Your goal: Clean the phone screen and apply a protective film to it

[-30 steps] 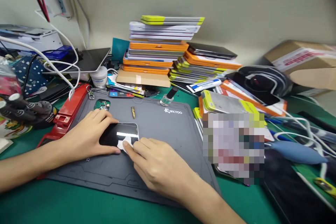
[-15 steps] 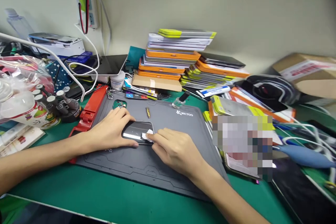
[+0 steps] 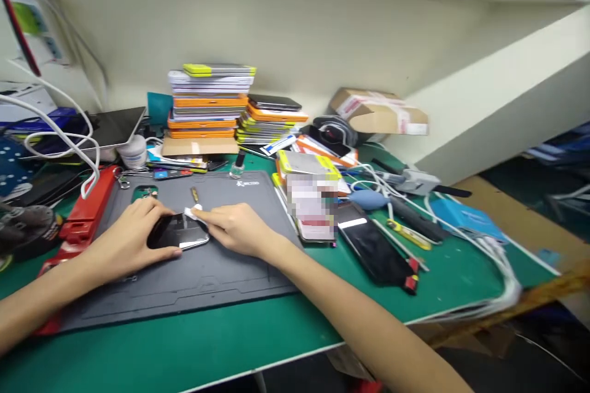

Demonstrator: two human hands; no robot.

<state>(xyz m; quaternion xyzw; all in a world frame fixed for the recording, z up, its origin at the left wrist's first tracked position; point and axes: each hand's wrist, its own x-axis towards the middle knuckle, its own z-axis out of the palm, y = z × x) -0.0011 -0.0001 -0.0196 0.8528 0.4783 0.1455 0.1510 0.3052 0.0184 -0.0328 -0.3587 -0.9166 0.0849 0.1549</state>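
Observation:
A black phone (image 3: 177,232) lies flat on the dark grey work mat (image 3: 193,282). My left hand (image 3: 129,241) curls around the phone's left end, thumb along its near edge, holding it down. My right hand (image 3: 235,228) pinches a small white wipe (image 3: 190,212) at the phone's far right corner. A small brass bit (image 3: 195,194) lies on the mat just beyond.
A red tool case (image 3: 83,215) lies along the mat's left edge. Stacked orange and white boxes (image 3: 209,101) stand at the back, a small bottle (image 3: 237,166) in front. To the right are another dark phone (image 3: 375,252), white cables (image 3: 470,239) and a cardboard box (image 3: 378,112).
The view has swung to the right and pulled back. My right hand has slid the white wipe from the phone's near edge to its far right corner. My left hand still holds the phone.

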